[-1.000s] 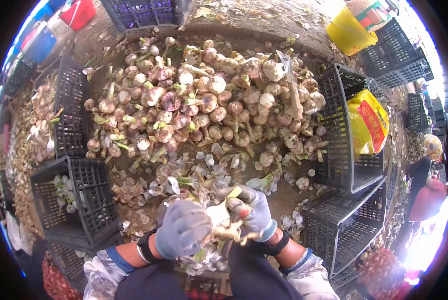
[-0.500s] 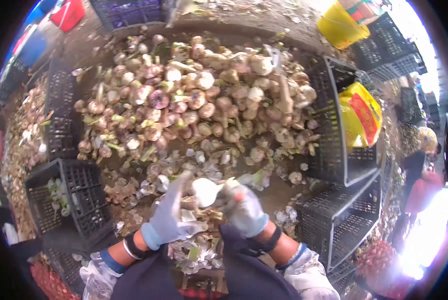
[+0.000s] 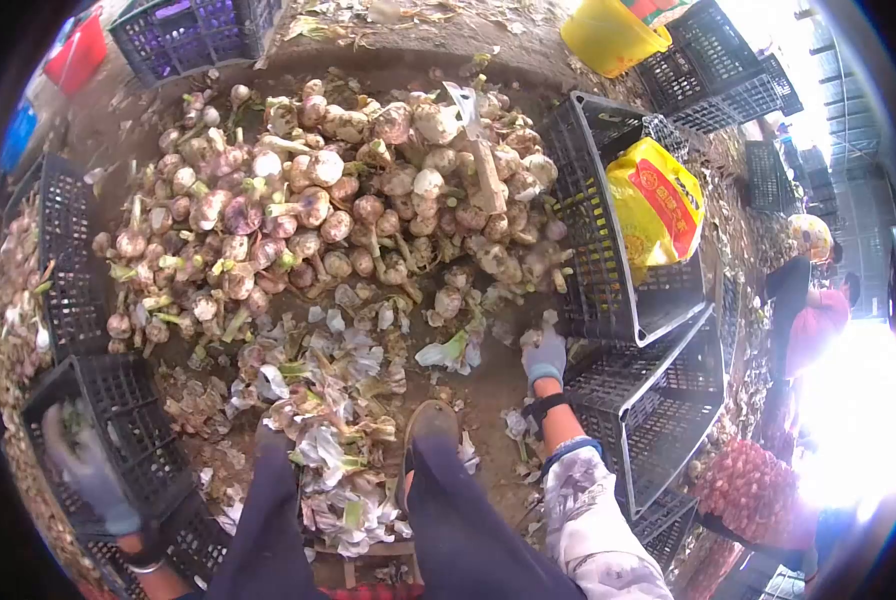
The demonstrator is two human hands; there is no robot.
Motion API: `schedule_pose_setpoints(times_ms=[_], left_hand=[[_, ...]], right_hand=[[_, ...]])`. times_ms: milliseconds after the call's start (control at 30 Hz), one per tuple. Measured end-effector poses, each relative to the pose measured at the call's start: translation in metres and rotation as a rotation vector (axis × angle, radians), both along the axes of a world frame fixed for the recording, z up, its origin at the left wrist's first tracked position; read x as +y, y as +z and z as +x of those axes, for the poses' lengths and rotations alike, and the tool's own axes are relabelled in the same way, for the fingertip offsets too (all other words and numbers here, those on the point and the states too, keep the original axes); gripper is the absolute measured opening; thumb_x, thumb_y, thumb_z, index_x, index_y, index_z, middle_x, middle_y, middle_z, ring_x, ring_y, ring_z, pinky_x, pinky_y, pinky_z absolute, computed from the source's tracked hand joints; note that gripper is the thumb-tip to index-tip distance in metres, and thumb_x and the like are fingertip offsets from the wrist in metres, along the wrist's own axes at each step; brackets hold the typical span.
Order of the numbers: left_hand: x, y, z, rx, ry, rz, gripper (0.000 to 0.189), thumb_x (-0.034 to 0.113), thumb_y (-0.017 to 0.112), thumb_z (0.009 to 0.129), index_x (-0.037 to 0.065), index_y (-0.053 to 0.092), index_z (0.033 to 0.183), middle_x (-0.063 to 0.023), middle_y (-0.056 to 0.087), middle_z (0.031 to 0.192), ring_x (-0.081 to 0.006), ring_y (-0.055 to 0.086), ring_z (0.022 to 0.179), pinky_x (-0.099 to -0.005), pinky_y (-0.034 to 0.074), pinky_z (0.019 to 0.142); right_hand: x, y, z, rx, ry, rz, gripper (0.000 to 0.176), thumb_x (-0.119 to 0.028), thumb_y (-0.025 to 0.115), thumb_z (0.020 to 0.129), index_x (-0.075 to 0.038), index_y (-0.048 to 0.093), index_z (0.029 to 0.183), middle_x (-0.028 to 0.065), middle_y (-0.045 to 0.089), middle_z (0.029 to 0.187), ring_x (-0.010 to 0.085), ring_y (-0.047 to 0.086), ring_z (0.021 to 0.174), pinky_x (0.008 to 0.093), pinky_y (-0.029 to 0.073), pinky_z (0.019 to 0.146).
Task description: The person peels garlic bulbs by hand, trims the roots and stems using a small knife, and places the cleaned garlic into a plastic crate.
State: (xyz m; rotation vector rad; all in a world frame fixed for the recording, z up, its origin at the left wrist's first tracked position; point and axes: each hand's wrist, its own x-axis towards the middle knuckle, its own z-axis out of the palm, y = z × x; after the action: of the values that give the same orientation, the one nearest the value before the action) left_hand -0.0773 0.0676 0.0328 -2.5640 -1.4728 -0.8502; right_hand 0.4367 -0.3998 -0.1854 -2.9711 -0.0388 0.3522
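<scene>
My left hand (image 3: 83, 465), gloved and smeared by motion, is over the black plastic crate (image 3: 133, 420) at the lower left. Pale garlic pieces show beside it in the crate, and its fingers are too blurred to read. My right hand (image 3: 544, 357), in a pale glove with dirty fingertips, reaches down to the ground beside the right-hand crates. Its fingertips are near a small pale lump that looks like a garlic bulb; whether they grip it is hidden. Ahead of both hands lies a large heap of garlic bulbs (image 3: 308, 205) with stems on.
Garlic skins (image 3: 333, 450) litter the ground between my feet. A black crate (image 3: 633, 290) holding a yellow bag (image 3: 656, 205) lies at the right, with another crate (image 3: 658, 400) nearer me. A yellow bucket (image 3: 613, 38) stands behind. A person in pink (image 3: 816, 325) is at the far right.
My hands have moved apart from the white garlic bulb they worked on together. The left went to the left crate, the right out to the ground at the right. The view has shifted right.
</scene>
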Motion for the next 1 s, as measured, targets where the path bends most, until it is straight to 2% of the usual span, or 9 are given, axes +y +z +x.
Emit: schedule_pose_setpoints(times_ms=[133, 233, 300, 400, 533, 700, 733, 900, 1000], left_hand=[[-0.065, -0.018, 0.130, -0.317, -0.634, -1.069, 0.044, 0.023, 0.051, 0.100, 0.003, 0.048, 0.139, -0.0136, 0.056, 0.130, -0.0235, 0.061, 0.108, -0.0383, 0.051, 0.093], [-0.126, -0.056, 0.192, -0.607, -0.614, -2.056, 0.075, 0.025, 0.061, 0.097, 0.004, 0.018, 0.156, -0.0154, 0.041, 0.143, -0.0281, 0.050, 0.126, -0.0394, 0.048, 0.101], [-0.151, -0.066, 0.211, -0.726, -0.679, -2.018, 0.080, 0.022, 0.067, 0.094, 0.006, 0.018, 0.156, -0.0129, 0.043, 0.141, -0.0231, 0.051, 0.121, -0.0355, 0.049, 0.097], [-0.143, -0.043, 0.215, -0.879, -0.410, -1.992, 0.064, 0.017, 0.067, 0.093, 0.004, 0.033, 0.146, -0.0065, 0.051, 0.130, -0.0133, 0.054, 0.113, -0.0287, 0.049, 0.094], [-0.144, -0.051, 0.199, -0.750, -0.518, -1.594, 0.066, 0.014, 0.075, 0.084, 0.002, 0.040, 0.138, -0.0080, 0.053, 0.125, -0.0164, 0.056, 0.111, -0.0314, 0.049, 0.093], [-0.139, -0.031, 0.210, -0.245, -0.798, -0.776, 0.085, 0.015, 0.088, 0.064, 0.001, 0.043, 0.135, -0.0183, 0.055, 0.122, -0.0353, 0.057, 0.108, -0.0424, 0.047, 0.095], [-0.141, -0.033, 0.208, -0.257, -0.775, -0.819, 0.084, 0.016, 0.087, 0.064, 0.000, 0.044, 0.133, -0.0233, 0.053, 0.123, -0.0434, 0.053, 0.111, -0.0476, 0.044, 0.097], [-0.135, -0.042, 0.196, -0.304, -0.817, -1.009, 0.082, 0.027, 0.084, 0.073, -0.002, 0.041, 0.136, -0.0201, 0.052, 0.128, -0.0329, 0.056, 0.116, -0.0401, 0.044, 0.099], [-0.138, -0.042, 0.194, -0.396, -0.783, -1.253, 0.077, 0.026, 0.079, 0.079, -0.003, 0.041, 0.139, -0.0207, 0.053, 0.123, -0.0336, 0.057, 0.112, -0.0396, 0.046, 0.096]], right_hand=[[0.054, 0.048, -0.052, -0.003, 0.133, 0.695, 0.057, -0.003, 0.075, 0.076, -0.004, 0.057, 0.130, 0.0156, 0.059, 0.127, 0.0318, 0.060, 0.112, 0.0392, 0.047, 0.099], [0.132, 0.112, -0.114, 0.185, 0.320, 1.093, 0.054, 0.000, 0.074, 0.075, -0.003, 0.058, 0.126, 0.0143, 0.060, 0.126, 0.0304, 0.060, 0.111, 0.0396, 0.047, 0.099], [0.172, 0.157, -0.139, -0.049, 0.807, 0.917, 0.051, -0.002, 0.073, 0.076, -0.004, 0.059, 0.125, 0.0145, 0.060, 0.127, 0.0314, 0.059, 0.114, 0.0412, 0.046, 0.102], [0.199, 0.186, -0.154, 0.302, 1.110, 1.030, 0.047, -0.009, 0.076, 0.080, -0.007, 0.062, 0.124, 0.0150, 0.059, 0.131, 0.0286, 0.058, 0.120, 0.0413, 0.048, 0.100], [0.187, 0.182, -0.167, 0.887, 0.196, 1.316, 0.034, -0.017, 0.074, 0.090, -0.003, 0.063, 0.119, 0.0071, 0.064, 0.118, 0.0141, 0.060, 0.108, 0.0300, 0.048, 0.096], [0.200, 0.183, -0.176, 0.980, 0.189, 1.332, 0.023, -0.014, 0.071, 0.093, -0.002, 0.066, 0.111, 0.0027, 0.066, 0.107, 0.0083, 0.059, 0.094, 0.0248, 0.048, 0.084], [0.201, 0.188, -0.176, 0.993, 0.184, 1.307, 0.021, -0.014, 0.070, 0.093, -0.002, 0.066, 0.110, 0.0022, 0.066, 0.105, 0.0079, 0.059, 0.093, 0.0244, 0.048, 0.083], [0.200, 0.188, -0.175, 0.986, 0.265, 1.292, 0.013, -0.012, 0.068, 0.094, -0.002, 0.069, 0.102, 0.0019, 0.069, 0.095, 0.0099, 0.062, 0.087, 0.0257, 0.049, 0.079], [0.201, 0.191, -0.164, 0.658, 0.659, 1.220, 0.014, -0.012, 0.070, 0.090, -0.002, 0.070, 0.100, 0.0087, 0.069, 0.095, 0.0206, 0.066, 0.085, 0.0309, 0.051, 0.079]])
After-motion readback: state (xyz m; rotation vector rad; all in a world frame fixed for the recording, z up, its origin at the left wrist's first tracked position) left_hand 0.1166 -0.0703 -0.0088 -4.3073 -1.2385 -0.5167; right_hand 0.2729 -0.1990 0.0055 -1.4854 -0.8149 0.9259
